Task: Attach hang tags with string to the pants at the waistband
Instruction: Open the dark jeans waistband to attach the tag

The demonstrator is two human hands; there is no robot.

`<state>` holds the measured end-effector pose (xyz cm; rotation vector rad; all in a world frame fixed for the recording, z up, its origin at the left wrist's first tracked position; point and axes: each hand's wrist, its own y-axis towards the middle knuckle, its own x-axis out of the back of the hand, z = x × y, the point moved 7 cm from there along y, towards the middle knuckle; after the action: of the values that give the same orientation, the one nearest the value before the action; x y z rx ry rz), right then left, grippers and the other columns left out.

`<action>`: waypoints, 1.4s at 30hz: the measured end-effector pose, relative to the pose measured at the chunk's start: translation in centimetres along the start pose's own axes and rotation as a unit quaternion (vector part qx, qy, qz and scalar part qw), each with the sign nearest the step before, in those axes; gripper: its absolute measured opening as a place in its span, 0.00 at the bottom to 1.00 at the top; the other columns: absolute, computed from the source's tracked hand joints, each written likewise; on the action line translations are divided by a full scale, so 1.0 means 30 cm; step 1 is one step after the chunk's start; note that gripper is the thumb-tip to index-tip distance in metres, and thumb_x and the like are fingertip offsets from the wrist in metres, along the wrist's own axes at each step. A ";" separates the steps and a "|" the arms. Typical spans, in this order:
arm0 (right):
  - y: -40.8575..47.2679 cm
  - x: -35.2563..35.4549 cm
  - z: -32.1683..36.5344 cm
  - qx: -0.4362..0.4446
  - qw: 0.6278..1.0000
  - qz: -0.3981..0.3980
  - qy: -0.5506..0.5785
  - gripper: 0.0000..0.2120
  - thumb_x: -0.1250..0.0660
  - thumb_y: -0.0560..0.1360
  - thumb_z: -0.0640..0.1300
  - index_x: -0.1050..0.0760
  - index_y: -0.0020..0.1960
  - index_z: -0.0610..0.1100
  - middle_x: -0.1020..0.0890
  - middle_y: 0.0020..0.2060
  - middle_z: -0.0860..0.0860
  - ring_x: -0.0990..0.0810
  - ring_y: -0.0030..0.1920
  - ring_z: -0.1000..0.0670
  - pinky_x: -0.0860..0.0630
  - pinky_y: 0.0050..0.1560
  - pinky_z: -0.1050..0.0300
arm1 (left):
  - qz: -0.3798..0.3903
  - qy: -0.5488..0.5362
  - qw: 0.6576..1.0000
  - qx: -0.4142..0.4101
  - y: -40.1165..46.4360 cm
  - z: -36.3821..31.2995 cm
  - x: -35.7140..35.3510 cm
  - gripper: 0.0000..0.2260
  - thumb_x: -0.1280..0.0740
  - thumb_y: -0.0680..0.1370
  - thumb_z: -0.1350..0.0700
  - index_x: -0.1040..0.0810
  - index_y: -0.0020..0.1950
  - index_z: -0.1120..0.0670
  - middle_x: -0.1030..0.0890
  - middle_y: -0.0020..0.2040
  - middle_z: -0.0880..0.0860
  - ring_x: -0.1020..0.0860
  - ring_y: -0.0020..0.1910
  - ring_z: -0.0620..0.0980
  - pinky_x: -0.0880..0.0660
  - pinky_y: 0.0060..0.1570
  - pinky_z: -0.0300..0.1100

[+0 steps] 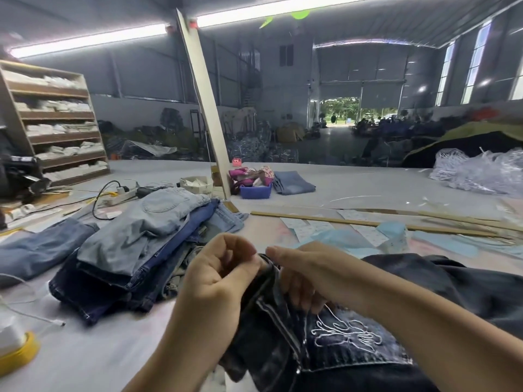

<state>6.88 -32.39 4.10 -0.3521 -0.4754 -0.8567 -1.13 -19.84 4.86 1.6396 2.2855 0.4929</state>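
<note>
Both hands, left (223, 267) and right (300, 274), pinch the dark pants (353, 343) waistband between them.

blue bin (255, 191), power strip (120, 197), wooden shelves (56, 120) behind

My view: two bare forearms, no sleeves showing up to frame edge. Bare left hand (219, 274), bare right hand (304, 271). No gloves, rings, watch or bands. Nails short, unpainted.
</note>
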 end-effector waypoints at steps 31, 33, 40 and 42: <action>-0.036 -0.112 -0.117 0.158 0.846 0.191 0.472 0.11 0.37 0.59 0.35 0.21 0.39 0.35 0.20 0.32 0.43 0.21 0.33 0.47 0.23 0.36 0.59 | 0.104 0.257 0.957 0.083 -0.067 0.137 0.022 0.31 0.40 0.66 0.23 0.22 0.45 0.50 0.24 0.31 0.48 0.25 0.32 0.44 0.27 0.38 0.49; -0.022 -0.096 -0.143 0.119 0.848 0.141 0.497 0.12 0.33 0.55 0.36 0.28 0.37 0.34 0.25 0.31 0.42 0.26 0.31 0.45 0.27 0.33 0.57 | 0.144 0.275 0.946 0.092 -0.092 0.143 -0.018 0.30 0.35 0.59 0.21 0.23 0.51 0.40 0.19 0.39 0.44 0.20 0.38 0.41 0.23 0.41 0.45; -0.012 -0.046 -0.210 0.033 0.835 -0.007 0.549 0.08 0.39 0.60 0.40 0.31 0.39 0.38 0.28 0.32 0.41 0.27 0.32 0.43 0.24 0.34 0.52 | 0.146 0.376 0.914 0.044 -0.152 0.157 -0.070 0.27 0.35 0.60 0.23 0.33 0.56 0.30 0.30 0.52 0.32 0.29 0.47 0.31 0.34 0.42 0.24; -0.013 -0.044 -0.227 -0.004 0.831 -0.030 0.555 0.09 0.43 0.67 0.40 0.27 0.42 0.37 0.24 0.34 0.40 0.23 0.33 0.42 0.21 0.38 0.49 | 0.123 0.390 0.912 0.010 -0.152 0.147 -0.078 0.26 0.42 0.61 0.24 0.32 0.56 0.31 0.32 0.54 0.31 0.31 0.53 0.29 0.35 0.46 0.25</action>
<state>7.58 -35.05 -2.29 0.1917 0.6122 -0.9751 -2.43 -22.94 -1.02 2.0024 2.5797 1.4084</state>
